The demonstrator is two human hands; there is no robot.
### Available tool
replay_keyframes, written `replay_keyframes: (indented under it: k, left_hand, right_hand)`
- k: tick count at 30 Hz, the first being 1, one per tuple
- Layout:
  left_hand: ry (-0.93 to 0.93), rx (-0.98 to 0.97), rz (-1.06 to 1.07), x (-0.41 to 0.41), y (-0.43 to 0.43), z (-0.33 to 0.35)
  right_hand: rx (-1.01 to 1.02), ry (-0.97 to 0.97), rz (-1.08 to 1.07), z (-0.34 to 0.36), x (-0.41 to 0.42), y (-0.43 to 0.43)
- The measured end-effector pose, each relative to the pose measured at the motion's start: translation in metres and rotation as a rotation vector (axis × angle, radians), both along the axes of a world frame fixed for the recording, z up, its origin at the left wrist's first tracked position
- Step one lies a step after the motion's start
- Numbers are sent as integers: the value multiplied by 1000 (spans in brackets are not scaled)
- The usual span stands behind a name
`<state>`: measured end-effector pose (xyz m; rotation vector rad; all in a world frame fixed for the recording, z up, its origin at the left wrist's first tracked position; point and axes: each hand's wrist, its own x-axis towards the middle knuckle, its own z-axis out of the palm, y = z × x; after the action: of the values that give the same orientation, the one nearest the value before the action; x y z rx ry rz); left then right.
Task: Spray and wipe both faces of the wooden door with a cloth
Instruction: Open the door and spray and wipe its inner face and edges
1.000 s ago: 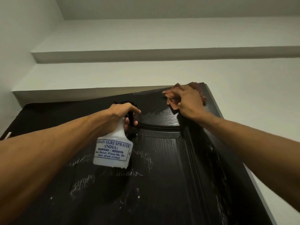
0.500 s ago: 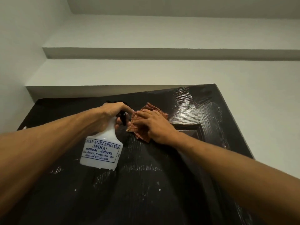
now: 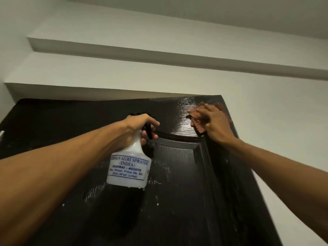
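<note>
The dark wooden door [image 3: 177, 174] fills the lower view, wet and streaked with spray. My left hand [image 3: 140, 125] grips the neck and black trigger of a white spray bottle [image 3: 129, 167], held upright in front of the door's upper panel. My right hand [image 3: 215, 124] presses a reddish-brown checked cloth [image 3: 196, 119] flat against the door's top right corner, fingers spread over it. Most of the cloth is hidden under that hand.
White wall [image 3: 266, 121] runs along the door's right edge. Above the door top are stepped white ledges [image 3: 159, 55] and the ceiling. A small pale fitting [image 3: 1, 134] shows at the far left edge of the door.
My right hand slid the cloth from the middle of the door, beside the bottle, back up to the top right corner. The left hand kept the bottle in about the same place.
</note>
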<state>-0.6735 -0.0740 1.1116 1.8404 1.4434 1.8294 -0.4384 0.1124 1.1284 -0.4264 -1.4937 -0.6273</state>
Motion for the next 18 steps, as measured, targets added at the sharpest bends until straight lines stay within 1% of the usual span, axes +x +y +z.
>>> replay_keyframes:
  k: [1, 4, 5, 6, 8, 9, 10, 13, 14, 15, 16, 18]
  left_hand:
    - [3, 6, -12, 11, 4, 1]
    - [19, 28, -7, 36, 16, 2]
    - [21, 27, -7, 55, 29, 0]
    - [21, 27, -1, 63, 34, -1]
    - [12, 12, -18, 77, 44, -3]
    - [7, 0, -32, 87, 52, -2]
    - [2, -2, -42, 89, 55, -1]
    - [30, 49, -36, 107, 69, 3]
    - [42, 69, -34, 111, 73, 5]
    - [48, 79, -31, 112, 73, 6]
    - [42, 81, -31, 116, 74, 8]
    - [14, 65, -21, 115, 73, 14]
  right_hand:
    - [9, -48, -20, -5, 6, 3]
    - [98, -369, -44, -25, 12, 6]
    - [107, -392, -49, -30, 29, 12]
    - [111, -342, -31, -27, 35, 16]
    - [57, -135, 47, -18, 50, 21]
    - [29, -80, 61, -17, 55, 23]
    - [42, -108, 50, -19, 50, 20]
    - [209, -413, -24, -37, 46, 24]
    - [232, -443, -37, -37, 49, 28]
    - [248, -386, -33, -30, 52, 28]
    - [236, -267, -8, -16, 58, 33]
    - [115, -29, 55, 13, 62, 36]
